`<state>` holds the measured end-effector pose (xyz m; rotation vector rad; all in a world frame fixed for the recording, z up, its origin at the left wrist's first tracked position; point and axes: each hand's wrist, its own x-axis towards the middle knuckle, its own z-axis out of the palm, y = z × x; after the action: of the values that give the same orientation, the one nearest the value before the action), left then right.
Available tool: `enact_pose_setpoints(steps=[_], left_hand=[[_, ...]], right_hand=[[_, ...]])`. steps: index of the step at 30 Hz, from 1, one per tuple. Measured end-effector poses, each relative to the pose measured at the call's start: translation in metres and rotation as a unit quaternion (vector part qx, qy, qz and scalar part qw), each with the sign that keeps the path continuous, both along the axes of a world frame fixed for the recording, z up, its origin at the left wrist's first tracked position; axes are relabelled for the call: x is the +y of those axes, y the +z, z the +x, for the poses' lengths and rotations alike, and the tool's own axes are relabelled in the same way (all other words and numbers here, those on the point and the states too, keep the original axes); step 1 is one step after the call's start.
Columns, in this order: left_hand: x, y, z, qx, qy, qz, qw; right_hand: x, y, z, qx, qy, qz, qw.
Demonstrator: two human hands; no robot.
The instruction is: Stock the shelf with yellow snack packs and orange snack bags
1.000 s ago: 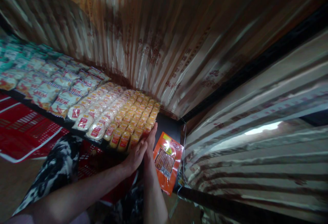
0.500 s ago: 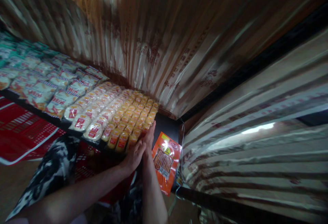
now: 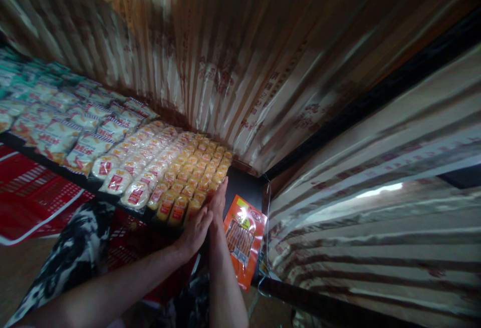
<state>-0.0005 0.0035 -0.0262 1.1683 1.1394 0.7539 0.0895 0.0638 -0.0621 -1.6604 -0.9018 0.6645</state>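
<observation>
Yellow wrapped cakes (image 3: pixel 195 168) sit in rows on the black shelf (image 3: pixel 246 183); I see the right hand (image 3: pixel 218 205) flat along their right side, the left hand (image 3: pixel 197 229) pressed to it. Each looks light, soft, slippery: I'd cup its sides gently.

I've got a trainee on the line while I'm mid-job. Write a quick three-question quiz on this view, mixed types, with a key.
1. Multiple choice: Which lies to the right of both the left hand and the right hand?
A) red basket
B) orange packet
C) teal bags

2. True or false: The two hands are held well apart.

3. Fill in the gap: Beside the yellow packs, on the side away from the hands, are round packs coloured ____.

Key:
1. B
2. False; they touch each other.
3. white
</observation>
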Motion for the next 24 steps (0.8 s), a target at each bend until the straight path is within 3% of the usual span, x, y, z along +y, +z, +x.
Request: enact_pose_setpoints(steps=[4, 14, 20, 24], left_hand=[[-0.001, 0.000, 0.000, -0.001, 0.000, 0.004, 1.000], [-0.004, 0.009, 0.001, -0.014, -0.006, 0.024, 1.000], [-0.003, 0.010, -0.002, -0.005, -0.022, 0.004, 1.000], [-0.006, 0.012, -0.004, -0.022, -0.050, 0.029, 0.998]], right_hand=[[-0.001, 0.000, -0.001, 0.035, 0.014, 0.028, 0.999], [-0.025, -0.006, 0.000, 0.025, -0.031, 0.053, 0.998], [-0.040, 0.000, -0.005, 0.013, -0.039, 0.048, 0.998], [-0.049, 0.007, -0.010, 0.008, -0.029, 0.057, 0.998]])
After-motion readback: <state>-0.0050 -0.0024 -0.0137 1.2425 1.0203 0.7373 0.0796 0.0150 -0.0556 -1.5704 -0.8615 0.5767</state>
